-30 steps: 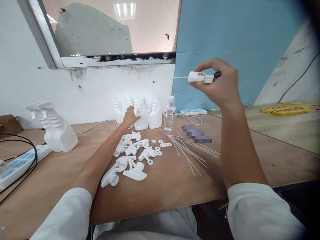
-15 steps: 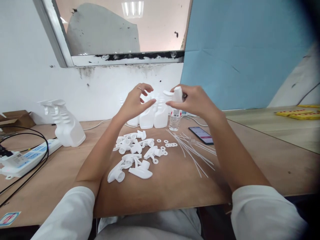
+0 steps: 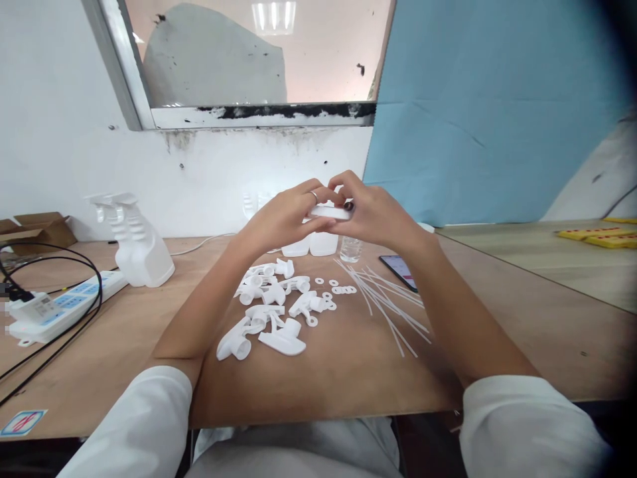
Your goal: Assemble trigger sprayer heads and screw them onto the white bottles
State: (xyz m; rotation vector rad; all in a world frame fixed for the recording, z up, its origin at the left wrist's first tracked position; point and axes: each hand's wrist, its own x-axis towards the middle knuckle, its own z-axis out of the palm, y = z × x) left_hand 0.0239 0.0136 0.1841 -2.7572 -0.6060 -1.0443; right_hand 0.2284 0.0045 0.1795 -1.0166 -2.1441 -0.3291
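Note:
My left hand [image 3: 283, 216] and my right hand [image 3: 373, 212] meet above the table, both closed on one white spray head [image 3: 329, 212] held between the fingertips. Below them lies a heap of white spray heads [image 3: 263, 312] and small white washers [image 3: 338, 290]. Several thin white tubes [image 3: 393, 302] lie fanned out to the right of the heap. White bottles [image 3: 311, 245] stand behind my hands, mostly hidden by them.
A finished white spray bottle [image 3: 134, 236] stands at the left by a power strip [image 3: 60, 309] with black cables. A phone [image 3: 401, 269] and a clear water bottle [image 3: 351, 249] sit behind the tubes. Yellow parts [image 3: 592, 237] lie on the far right table.
My left hand came off the row of bottles and my right hand came down from up high; both now meet on the spray head.

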